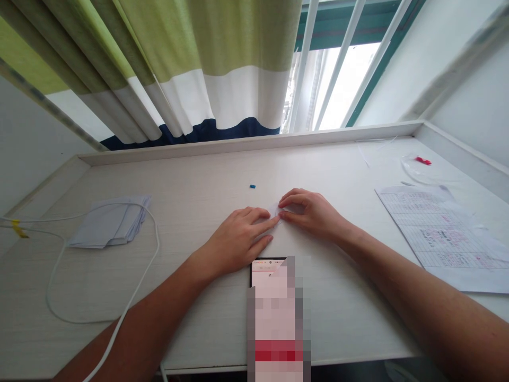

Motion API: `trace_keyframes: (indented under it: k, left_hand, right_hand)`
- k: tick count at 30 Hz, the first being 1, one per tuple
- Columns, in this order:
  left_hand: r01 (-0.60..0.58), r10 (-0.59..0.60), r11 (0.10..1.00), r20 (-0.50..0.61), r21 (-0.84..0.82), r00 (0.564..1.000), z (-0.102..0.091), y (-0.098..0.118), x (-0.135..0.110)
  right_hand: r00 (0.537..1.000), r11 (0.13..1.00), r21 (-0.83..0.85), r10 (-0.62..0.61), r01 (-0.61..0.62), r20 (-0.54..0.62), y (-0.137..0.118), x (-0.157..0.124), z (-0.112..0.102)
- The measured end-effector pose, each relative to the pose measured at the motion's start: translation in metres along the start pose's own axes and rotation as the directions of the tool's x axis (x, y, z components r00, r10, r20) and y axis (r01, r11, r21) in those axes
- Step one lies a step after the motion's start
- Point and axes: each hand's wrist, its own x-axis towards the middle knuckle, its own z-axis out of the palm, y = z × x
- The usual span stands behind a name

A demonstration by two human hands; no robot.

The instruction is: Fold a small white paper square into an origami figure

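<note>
Both hands rest on the white desk (191, 180) near its middle. My left hand (238, 236) lies flat with its index finger stretched out onto a small folded white paper (275, 211). My right hand (310, 209) has its fingers curled and pressed on the same paper from the right. Most of the paper is hidden under the fingers. A phone (266, 268) lies just below my left hand, its screen blurred out.
A stack of white paper sheets (109, 225) lies at the left, with a white cable (99, 286) looping round it. A printed sheet with a table (441, 233) lies at the right. A tiny blue piece (252, 186) and a red piece (423, 161) sit farther back. Curtains hang behind.
</note>
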Motion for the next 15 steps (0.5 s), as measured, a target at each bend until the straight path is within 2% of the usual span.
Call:
trace_keyframes:
  k: [5,7,11,15]
  left_hand:
    - [0.014,-0.016,0.998,0.038,0.055,0.999,-0.001,0.003,0.003]
    - [0.014,-0.016,0.998,0.037,0.064,0.999,-0.002,0.003,0.003]
    - [0.012,-0.016,0.995,0.043,0.096,0.999,-0.001,0.004,0.002]
    - [0.01,-0.016,0.995,0.053,0.104,0.998,-0.001,0.005,0.002]
  right_hand:
    - [1.0,0.999,0.029,0.025,-0.025,-0.017,0.001,0.0,-0.001]
    - [0.993,0.995,0.069,0.082,-0.076,-0.086,0.003,0.0,-0.004]
    - [0.949,0.977,0.084,0.211,-0.196,-0.234,0.009,0.001,-0.011]
    - [0.973,0.987,0.009,0.158,-0.158,-0.167,0.01,0.002,-0.006]
